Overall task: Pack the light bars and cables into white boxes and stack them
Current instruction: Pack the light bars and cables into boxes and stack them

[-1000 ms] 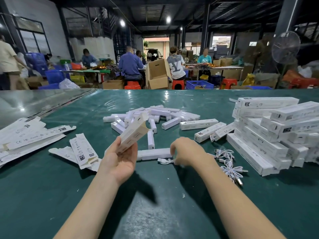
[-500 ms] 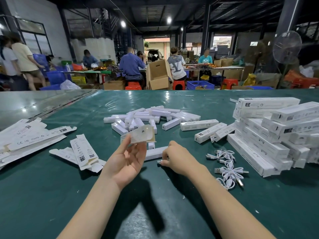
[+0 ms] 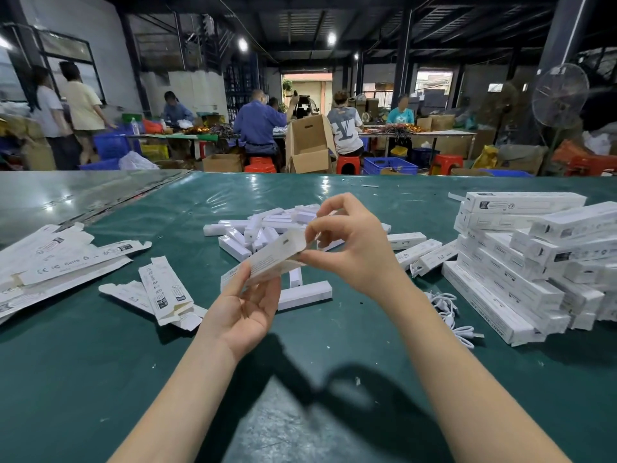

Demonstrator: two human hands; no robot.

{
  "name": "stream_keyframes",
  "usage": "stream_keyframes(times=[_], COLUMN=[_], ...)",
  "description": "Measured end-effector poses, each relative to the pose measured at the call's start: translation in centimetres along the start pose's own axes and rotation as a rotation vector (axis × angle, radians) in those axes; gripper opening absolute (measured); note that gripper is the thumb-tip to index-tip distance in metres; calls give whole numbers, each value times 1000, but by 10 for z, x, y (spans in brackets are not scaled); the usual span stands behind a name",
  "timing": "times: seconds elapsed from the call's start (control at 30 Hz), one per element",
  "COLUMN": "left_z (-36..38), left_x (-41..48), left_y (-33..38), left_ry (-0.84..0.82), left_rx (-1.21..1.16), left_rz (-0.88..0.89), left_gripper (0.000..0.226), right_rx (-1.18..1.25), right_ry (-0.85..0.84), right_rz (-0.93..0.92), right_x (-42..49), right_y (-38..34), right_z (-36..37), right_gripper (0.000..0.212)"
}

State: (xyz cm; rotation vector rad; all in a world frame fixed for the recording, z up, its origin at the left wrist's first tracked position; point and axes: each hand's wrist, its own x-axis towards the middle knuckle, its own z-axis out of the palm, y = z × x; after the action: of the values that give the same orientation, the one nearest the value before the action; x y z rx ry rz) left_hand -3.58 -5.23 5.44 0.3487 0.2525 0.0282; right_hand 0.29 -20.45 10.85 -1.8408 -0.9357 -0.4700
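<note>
Observation: 1 white box [image 3: 267, 260] is held in the air above the green bench [image 3: 100, 379], in front of the pile of loose light bars [image 3: 263, 225]. The left hand [image 3: 245, 309] grips its near end, thumb on top and fingers curled beneath. The right hand [image 3: 357, 252] works at the far end: thumb and forefinger pinch the end of the carton, the other fingers raised and spread. Whether a bar or cable is already inside cannot be told.

Assessment: the step in hand appears to be squaring and opening the box end for loading. 1 light bar [image 3: 303, 295] lies on the bench just below the box. The cables [image 3: 447, 309] lie to the right, beside the stack of packed boxes [image 3: 521, 262]. Flat cartons [image 3: 167, 289] lie to the left.

Recommendation: keep the left grip light so the thin carton does not crush. Open the mouth fully square before loading. Tuck the flap without creasing it.
</note>
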Motion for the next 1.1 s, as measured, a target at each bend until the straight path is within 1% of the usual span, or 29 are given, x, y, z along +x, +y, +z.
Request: stream_keyframes(times=[0.03,0.1,0.17,0.3,0.43,0.5,0.57,0.63,0.7,0.77,0.83,0.97,1.1], left_z=[0,-2,-2,-2,0,1,3,5,6,8,9,9,9], left_x=[1,5,5,4,2,1,-1,-2,-3,-3,-3,-3,-1], left_y=[0,-1,-1,-4,-7,-8,-8,-9,-10,-11,-12,-13,-17], left_ry=[23,55,74,82,103,105,108,115,115,114,111,114,103], left_rx=[1,2,2,-1,-24,-37,-57,-65,-84,-103,-112,-140,-193], left_rz=[14,29,38,22,29,26,20,14,7,2,4,51,107], left_gripper=[20,21,21,21,20,20,20,19,18,19,19,18,14], right_rx=[-101,-208,-236,-123,-68,23,161,265,296,316,327,270,207], right_ry=[-8,-12,-5,-21,-43,-88,-112,-45,84,189,251,246,253], right_rz=[-47,-82,-79,-12,-14,24,89,115,122,141,158,145,127], right_x=[0,0,1,1,1,0,0,1,1,0,-1,-2,-3], right_y=[-2,-5,-5,-4,-4,-4,-4,-3,-3,-3,-4,-4,-6], right_z=[0,0,-1,-1,0,0,0,0,3,9,17,22,22], right_gripper=[13,14,14,14,15,22,34,44,47,49,45,34,30])
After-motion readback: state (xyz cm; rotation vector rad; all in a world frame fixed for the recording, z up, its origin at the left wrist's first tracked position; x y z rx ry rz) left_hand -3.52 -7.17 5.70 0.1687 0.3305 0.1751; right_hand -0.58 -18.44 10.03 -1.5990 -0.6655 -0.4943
